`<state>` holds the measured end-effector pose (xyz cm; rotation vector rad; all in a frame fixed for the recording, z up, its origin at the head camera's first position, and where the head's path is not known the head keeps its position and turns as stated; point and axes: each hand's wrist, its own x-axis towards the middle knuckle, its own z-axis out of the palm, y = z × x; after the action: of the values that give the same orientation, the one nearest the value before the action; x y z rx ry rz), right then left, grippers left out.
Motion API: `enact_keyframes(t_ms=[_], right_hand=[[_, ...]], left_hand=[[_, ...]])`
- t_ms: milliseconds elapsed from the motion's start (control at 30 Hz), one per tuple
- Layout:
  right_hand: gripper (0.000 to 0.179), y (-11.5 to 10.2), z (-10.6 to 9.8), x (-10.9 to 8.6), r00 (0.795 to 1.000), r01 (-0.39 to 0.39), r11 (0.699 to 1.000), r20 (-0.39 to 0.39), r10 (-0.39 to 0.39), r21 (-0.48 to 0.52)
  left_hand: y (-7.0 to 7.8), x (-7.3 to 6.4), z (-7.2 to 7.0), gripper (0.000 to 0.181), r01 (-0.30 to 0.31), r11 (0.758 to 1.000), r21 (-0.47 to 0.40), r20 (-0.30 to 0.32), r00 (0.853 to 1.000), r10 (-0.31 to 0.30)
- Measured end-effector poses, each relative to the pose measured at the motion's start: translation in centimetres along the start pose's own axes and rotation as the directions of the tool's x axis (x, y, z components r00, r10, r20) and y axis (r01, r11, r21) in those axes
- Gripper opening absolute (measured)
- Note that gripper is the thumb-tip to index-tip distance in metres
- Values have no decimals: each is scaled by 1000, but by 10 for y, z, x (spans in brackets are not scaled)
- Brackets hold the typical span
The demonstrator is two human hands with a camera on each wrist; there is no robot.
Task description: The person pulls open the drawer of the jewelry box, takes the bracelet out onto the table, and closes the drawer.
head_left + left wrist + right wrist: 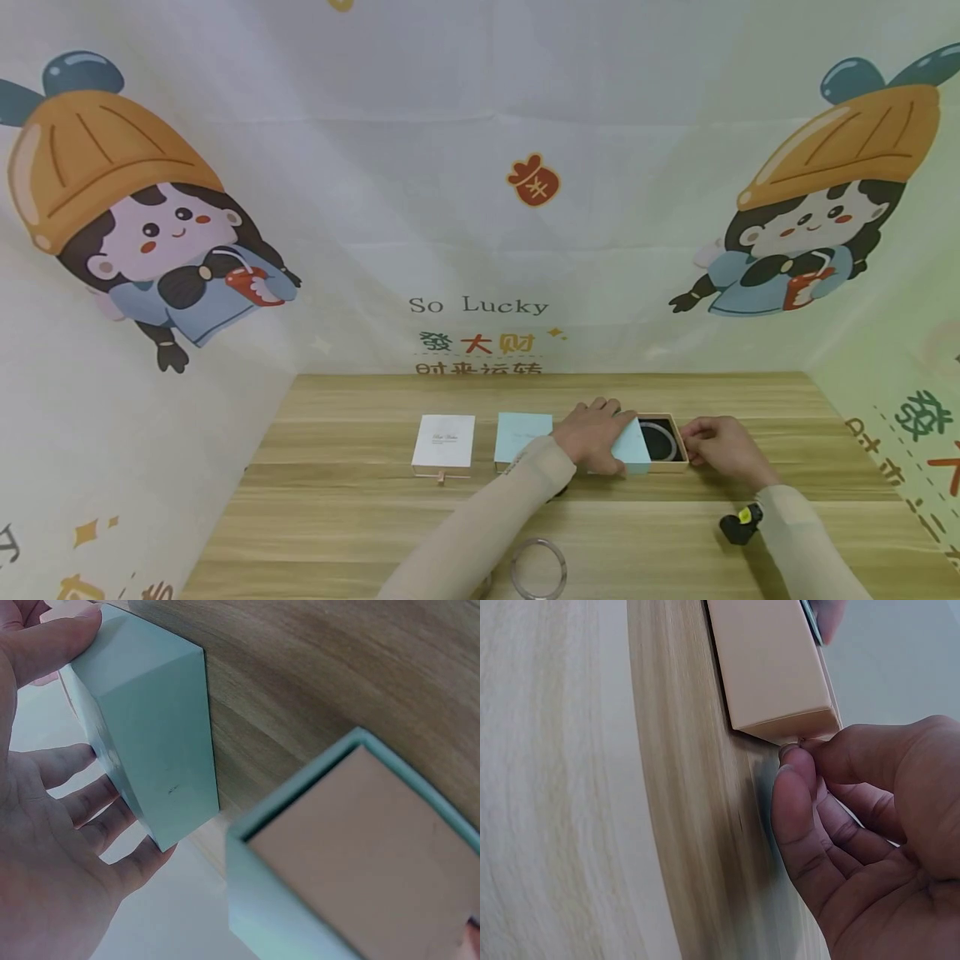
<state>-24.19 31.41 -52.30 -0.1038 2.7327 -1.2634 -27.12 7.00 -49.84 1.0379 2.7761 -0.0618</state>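
My left hand [596, 437] lies across a pale blue box sleeve [634, 450], gripping it with the thumb on one edge and the fingers at the opposite one. A peach drawer [666, 467] sticks out of the sleeve's right end. Inside the drawer, on a black lining, lies a ring-shaped bangle [674, 443]. At the drawer's outer end my right hand [723, 450] pinches with thumb and forefinger; what they hold there is mostly hidden, and the drawer's end face [791, 726] shows just above the fingertips.
Left of my left hand stands another pale blue box [523, 429], and beyond it a white box [444, 442] with a small pull tab. A clear bangle [564, 569] lies on the wooden table [330, 500] near the front. Printed cloth [600, 275] walls the table behind and at the sides.
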Motion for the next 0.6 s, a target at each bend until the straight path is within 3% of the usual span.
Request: enact_keyframes(t_ms=[600], right_hand=[[19, 9, -9, 0, 1000, -3, 1000, -1, 3, -13]], left_hand=[[1, -1, -1, 88, 15, 1000, 19, 11, 1000, -15]])
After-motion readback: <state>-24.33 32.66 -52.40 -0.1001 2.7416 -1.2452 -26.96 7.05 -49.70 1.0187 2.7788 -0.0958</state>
